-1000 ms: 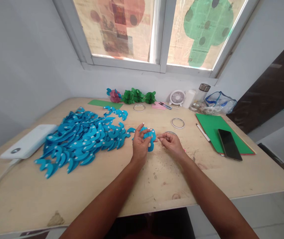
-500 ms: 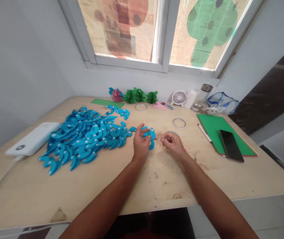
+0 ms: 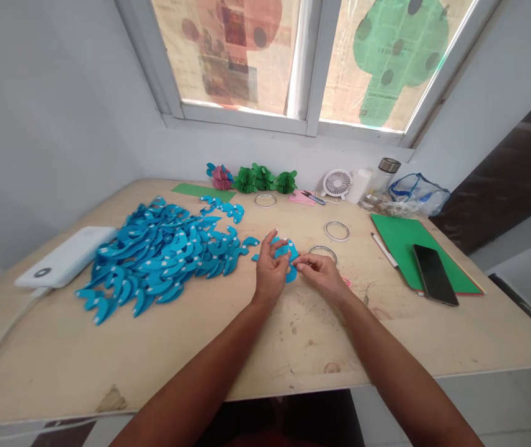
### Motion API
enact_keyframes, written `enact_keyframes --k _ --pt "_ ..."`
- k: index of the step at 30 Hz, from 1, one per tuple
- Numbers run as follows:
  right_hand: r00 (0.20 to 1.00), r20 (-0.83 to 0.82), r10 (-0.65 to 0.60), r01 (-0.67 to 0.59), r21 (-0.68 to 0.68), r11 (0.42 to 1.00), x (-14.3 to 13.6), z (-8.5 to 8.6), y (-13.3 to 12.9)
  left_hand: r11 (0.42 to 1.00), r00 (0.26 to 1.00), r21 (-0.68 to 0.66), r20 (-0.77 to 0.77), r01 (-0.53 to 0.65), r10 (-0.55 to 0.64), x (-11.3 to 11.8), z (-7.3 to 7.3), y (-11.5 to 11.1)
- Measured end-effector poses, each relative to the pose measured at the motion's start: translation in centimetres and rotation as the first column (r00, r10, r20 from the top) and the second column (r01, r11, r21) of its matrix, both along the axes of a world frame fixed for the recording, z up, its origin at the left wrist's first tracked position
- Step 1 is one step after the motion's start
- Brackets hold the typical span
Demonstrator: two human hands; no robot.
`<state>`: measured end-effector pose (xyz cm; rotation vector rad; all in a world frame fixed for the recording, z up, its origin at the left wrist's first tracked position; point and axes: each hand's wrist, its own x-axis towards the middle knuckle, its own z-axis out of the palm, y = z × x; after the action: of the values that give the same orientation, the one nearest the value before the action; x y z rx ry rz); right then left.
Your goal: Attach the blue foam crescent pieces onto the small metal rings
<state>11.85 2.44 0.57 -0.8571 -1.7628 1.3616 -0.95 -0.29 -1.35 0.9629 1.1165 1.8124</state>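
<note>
My left hand (image 3: 272, 268) grips a blue paper cutout (image 3: 290, 248) with curved, scalloped edges between thumb and fingers; some of the fingers stretch upward. Small white squares dot the paper. At the cutout's right edge, my right hand (image 3: 320, 272) is closed in a pinch, its fingertips touching or almost touching the paper. Whatever sits in that pinch is too small to name. Left of my hands lies a big heap of similar blue paper cutouts (image 3: 167, 254), many with white squares. Just behind my right hand is a tape roll (image 3: 323, 249), partly covered by it.
Two more tape rolls, one (image 3: 337, 231) at right and one (image 3: 265, 200) farther back, lie flat. A white power bank (image 3: 67, 256) with cable sits left. At right are a phone (image 3: 435, 274), green sheets (image 3: 400, 239) and a pen (image 3: 384, 250). A small fan (image 3: 337, 183) and bottle (image 3: 381, 183) stand behind.
My right hand's pinch has moved left, from a small gap away to the edge of the blue cutout. My left hand keeps its hold. The view has shifted slightly.
</note>
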Motion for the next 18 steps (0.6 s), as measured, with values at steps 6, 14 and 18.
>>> enact_keyframes --k 6,14,18 --pt "0.99 -0.02 -0.139 0.138 -0.056 0.989 0.08 -0.17 0.1 1.0 1.0 0.017 0.009 0.01 -0.01 -0.07 -0.12 0.13" --pt "0.962 -0.08 -0.26 0.252 -0.101 0.962 0.39 -0.06 0.54 0.999 0.999 -0.014 -0.022 0.029 -0.029 0.1 -0.36 0.2" --pt "0.961 -0.064 -0.271 0.266 -0.078 0.961 0.29 0.16 0.41 0.998 0.997 0.006 -0.053 0.055 -0.055 0.36 -0.35 0.07"
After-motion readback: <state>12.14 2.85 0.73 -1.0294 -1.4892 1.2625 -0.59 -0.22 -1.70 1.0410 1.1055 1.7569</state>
